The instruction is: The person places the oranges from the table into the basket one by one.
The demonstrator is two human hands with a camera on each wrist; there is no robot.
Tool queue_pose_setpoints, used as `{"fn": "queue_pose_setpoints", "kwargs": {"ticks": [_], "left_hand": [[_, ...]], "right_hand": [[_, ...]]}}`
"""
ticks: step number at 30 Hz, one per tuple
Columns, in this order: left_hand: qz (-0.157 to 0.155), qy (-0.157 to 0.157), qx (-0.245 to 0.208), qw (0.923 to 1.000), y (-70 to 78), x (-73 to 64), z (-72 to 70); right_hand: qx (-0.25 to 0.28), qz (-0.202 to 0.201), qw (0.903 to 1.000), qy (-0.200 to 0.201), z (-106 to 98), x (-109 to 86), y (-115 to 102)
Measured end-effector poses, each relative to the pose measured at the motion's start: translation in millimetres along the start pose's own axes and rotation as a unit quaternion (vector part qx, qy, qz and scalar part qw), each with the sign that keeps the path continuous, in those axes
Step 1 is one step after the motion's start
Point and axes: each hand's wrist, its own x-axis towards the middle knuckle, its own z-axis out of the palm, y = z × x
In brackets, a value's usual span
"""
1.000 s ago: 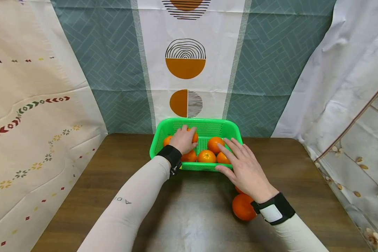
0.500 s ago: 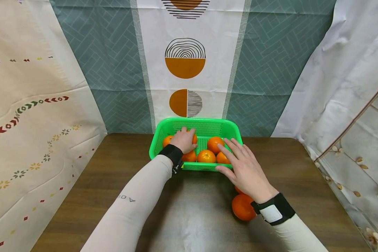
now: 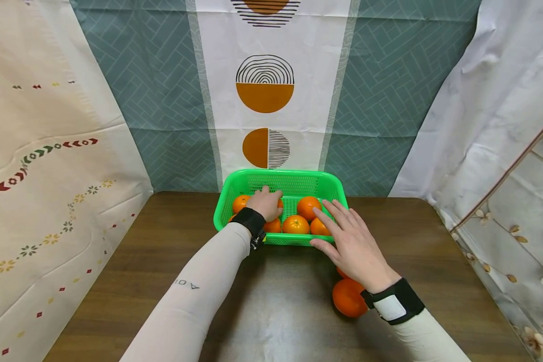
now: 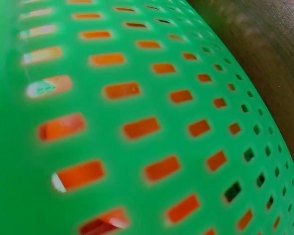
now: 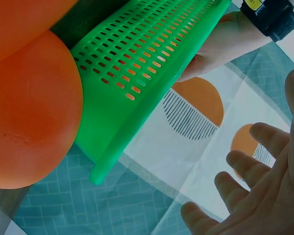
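A green plastic basket [image 3: 280, 173] with slotted walls stands at the back of the table. My left hand [image 3: 264, 203] reaches into its left half and grips an orange [image 3: 280, 204], mostly hidden beneath the palm, between thumb and fingers. Several other oranges lie inside, among them one at the front middle [image 3: 296, 224] and one behind it [image 3: 308, 207]. Over the basket's front right side, my right hand [image 3: 355, 246] hovers with spread, fairly straight fingers and holds nothing. Below its wrist an orange [image 3: 348, 298] sits on the table, with another [image 3: 342, 273] partly hidden behind it.
The brown wooden table [image 3: 131, 281] is bounded by a patterned cloth backdrop [image 3: 172, 100] right behind the basket and hanging cloths on both sides. In the left wrist view, the basket's slotted wall [image 4: 137, 107] fills most of the picture, with orange showing through the slots.
My left hand has moved slightly right and lower in the basket, covering more of the gripped orange and uncovering more of those at its left. My right hand stays nearly still.
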Motion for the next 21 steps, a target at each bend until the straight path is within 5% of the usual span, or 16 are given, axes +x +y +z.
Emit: {"fn": "queue_pose_setpoints", "kwargs": {"ticks": [6, 14, 21], "left_hand": [[0.0, -0.002, -0.001, 1.0, -0.5, -1.5, -0.3], [0.018, 0.025, 0.002, 0.9995, 5.1, -20.8, -11.3], [0.023, 0.031, 0.019, 0.9991, 4.4, -14.8, -7.9]], "right_hand": [[0.003, 0.003, 1.0, -0.005, 0, -0.8, -1], [0.005, 0.004, 1.0, -0.002, 0, -3.1, -1], [0.0, 0.003, 1.0, 0.001, 0, -5.7, 0]]}}
